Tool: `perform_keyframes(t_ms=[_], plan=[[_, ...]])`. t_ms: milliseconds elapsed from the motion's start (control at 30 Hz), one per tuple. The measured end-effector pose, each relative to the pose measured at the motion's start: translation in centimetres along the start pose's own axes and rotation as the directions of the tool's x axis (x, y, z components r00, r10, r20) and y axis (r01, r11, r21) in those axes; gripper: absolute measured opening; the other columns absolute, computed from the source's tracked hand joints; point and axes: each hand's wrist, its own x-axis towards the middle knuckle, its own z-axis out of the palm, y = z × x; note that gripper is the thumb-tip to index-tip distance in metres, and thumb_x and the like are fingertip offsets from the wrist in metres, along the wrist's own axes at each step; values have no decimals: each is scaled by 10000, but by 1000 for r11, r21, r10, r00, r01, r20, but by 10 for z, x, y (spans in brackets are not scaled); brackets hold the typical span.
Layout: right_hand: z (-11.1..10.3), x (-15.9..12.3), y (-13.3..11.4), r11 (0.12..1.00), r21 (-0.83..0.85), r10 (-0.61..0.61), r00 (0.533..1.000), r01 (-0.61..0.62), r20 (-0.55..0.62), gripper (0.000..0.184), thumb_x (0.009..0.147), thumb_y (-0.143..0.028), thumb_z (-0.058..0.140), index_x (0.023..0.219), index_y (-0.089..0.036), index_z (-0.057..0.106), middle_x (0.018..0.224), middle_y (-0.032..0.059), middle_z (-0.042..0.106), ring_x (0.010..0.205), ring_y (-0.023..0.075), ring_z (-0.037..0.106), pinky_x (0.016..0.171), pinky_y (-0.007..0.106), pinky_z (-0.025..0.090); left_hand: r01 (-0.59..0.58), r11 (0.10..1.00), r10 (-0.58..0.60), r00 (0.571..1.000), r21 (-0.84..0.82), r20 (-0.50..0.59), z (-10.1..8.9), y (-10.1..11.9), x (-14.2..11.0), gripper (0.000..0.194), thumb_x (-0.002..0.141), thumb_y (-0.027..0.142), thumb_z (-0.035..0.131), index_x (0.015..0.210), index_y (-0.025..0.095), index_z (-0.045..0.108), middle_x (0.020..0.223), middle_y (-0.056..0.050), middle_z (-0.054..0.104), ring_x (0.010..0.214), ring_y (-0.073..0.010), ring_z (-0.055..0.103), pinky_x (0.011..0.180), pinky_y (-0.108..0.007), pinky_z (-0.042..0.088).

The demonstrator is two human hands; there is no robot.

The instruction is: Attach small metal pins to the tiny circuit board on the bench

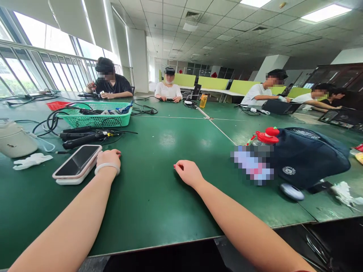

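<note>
My left hand (109,156), with a pale band round its wrist, rests on the green table (159,196), its fingers curled in a loose fist. It lies right beside a smartphone (81,160) in a pink case, which sits on a white, flat object; whether the hand touches the phone I cannot tell. My right hand (188,172) also rests on the table, knuckles curled in and a red nail showing at the thumb side. Nothing shows in either hand. Bare tabletop lies between the two.
At left are a green basket (99,120) of cables and tools, black cylindrical handles (82,138), a cream bag (15,139) and crumpled tissue (32,160). A dark blue bag (309,156), red-lidded bottle (268,136) and mouse (292,192) stand right. Several people work farther round the table.
</note>
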Motion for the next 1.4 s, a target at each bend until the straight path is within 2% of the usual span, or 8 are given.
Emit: perform_keyframes(t_ms=[233, 333, 467, 600, 733, 933, 1267, 1400], plan=[[-1, 1, -2, 1000, -13, -20, 997, 21, 72, 268, 874, -312, 472, 678, -201, 618, 699, 3, 638, 639, 121, 517, 591, 242, 337, 98, 990, -100, 995, -99, -15, -1, 16, 3, 288, 832, 219, 459, 996, 164, 690, 921, -117, 663, 919, -270, 604, 818, -340, 448], [-2, 4, -3, 999, -31, -39, 992, 44, 123, 256, 883, -303, 472, 716, -199, 636, 729, 7, 642, 663, 121, 521, 605, 247, 337, 24, 977, -11, 998, -213, 65, 3, 38, -5, 299, 831, 232, 475, 1029, 159, 687, 792, -69, 666, 724, -221, 609, 679, -299, 455], [1, 7, -2, 994, -68, -74, 981, 87, 180, 164, 837, -359, 587, 878, -221, 665, 755, -7, 624, 696, 122, 524, 608, 241, 339, -144, 908, 223, 962, -394, 161, 16, 82, -35, 306, 840, 291, 497, 1068, 189, 674, 782, -21, 670, 735, -177, 605, 691, -267, 468], [5, 9, 0, 982, -124, -117, 974, 143, 191, 260, 791, -412, 662, 970, -223, 653, 773, -7, 602, 692, 122, 519, 597, 239, 330, -204, 596, 547, 811, -777, 207, 26, 118, -69, 288, 831, 322, 533, 1045, 171, 652, 986, -57, 689, 909, -180, 617, 851, -309, 473], [7, 10, 1, 975, -159, -124, 974, 155, 188, 213, 828, -409, 626, 861, -201, 655, 762, 6, 595, 677, 124, 515, 577, 245, 312, -76, 433, 624, 744, -898, 238, 26, 128, -83, 279, 807, 301, 588, 1039, 153, 631, 1021, -78, 685, 967, -182, 617, 932, -344, 451], [5, 11, 3, 986, -92, -114, 972, 136, 206, 165, 840, -344, 628, 945, -230, 684, 808, 5, 623, 741, 131, 547, 653, 248, 370, 75, 384, 555, 778, -920, 295, 31, 124, -79, 309, 795, 349, 626, 1031, 148, 619, 993, -77, 698, 955, -178, 627, 955, -361, 442], [2, 11, 9, 990, -39, -125, 967, 136, 221, 184, 855, -205, 591, 1002, -227, 701, 913, 31, 677, 840, 155, 585, 768, 279, 426, 31, 573, 404, 858, -819, 316, 43, 135, -79, 200, 848, 262, 505, 929, 157, 655, 841, -45, 700, 751, -137, 617, 691, -273, 502], [2, 12, 11, 994, -10, -109, 977, 112, 185, 175, 865, -188, 564, 928, -219, 725, 886, 33, 672, 841, 150, 587, 781, 277, 435, 119, 586, 280, 898, -802, 339, 43, 139, -78, 159, 817, 187, 527, 895, 151, 660, 837, -43, 695, 777, -138, 635, 743, -291, 528]])
